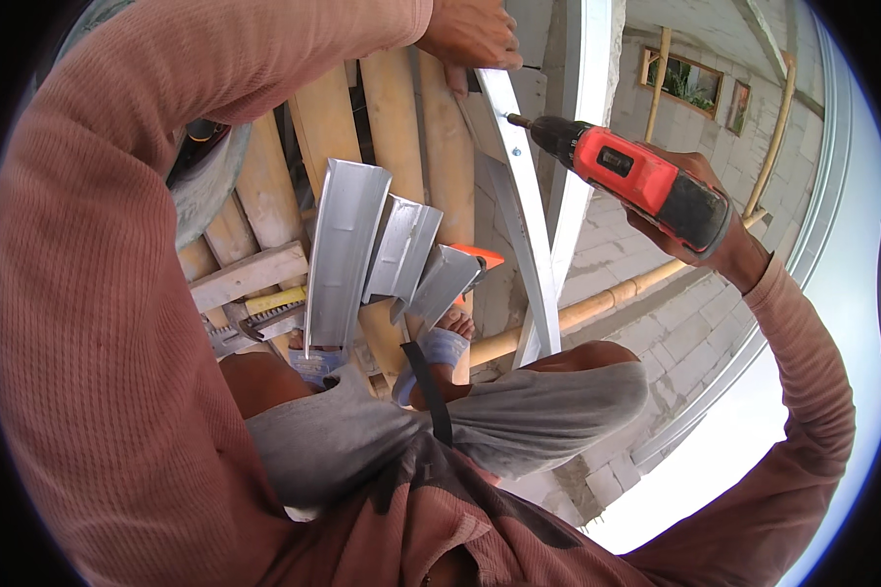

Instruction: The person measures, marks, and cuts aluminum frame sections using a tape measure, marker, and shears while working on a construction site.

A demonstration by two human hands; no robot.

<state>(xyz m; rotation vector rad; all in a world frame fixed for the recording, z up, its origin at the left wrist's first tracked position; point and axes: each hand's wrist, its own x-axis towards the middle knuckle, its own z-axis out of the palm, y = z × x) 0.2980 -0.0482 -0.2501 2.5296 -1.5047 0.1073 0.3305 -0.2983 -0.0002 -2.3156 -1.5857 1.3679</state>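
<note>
The right hand [732,245] is closed around the handle of a red and black power drill [626,171]. The left hand [468,34] has its fingers bent at the upper end of a long, straight, silver metal beam [531,210]; I cannot tell how firmly it grips. The drill points to the left, and the tip of its dark bit [517,120] is at the face of this beam, a little above a small screw head [516,152]. The beam stands slanting in front of the person, and just to its right is a second pale metal beam [585,98].

To the left of the beam, near the feet, are three short silver metal channel pieces [347,235], and beside them an orange object [482,256], partly hidden. Farther left lie a yellow-handled tool [276,299] and a rough wooden bar [250,277]. Under these are light brown poles or planks [392,117]. The feet wear blue sandals [445,347]. On the right side, a bamboo pole [607,301] passes in front of a grey block wall [690,313].
</note>
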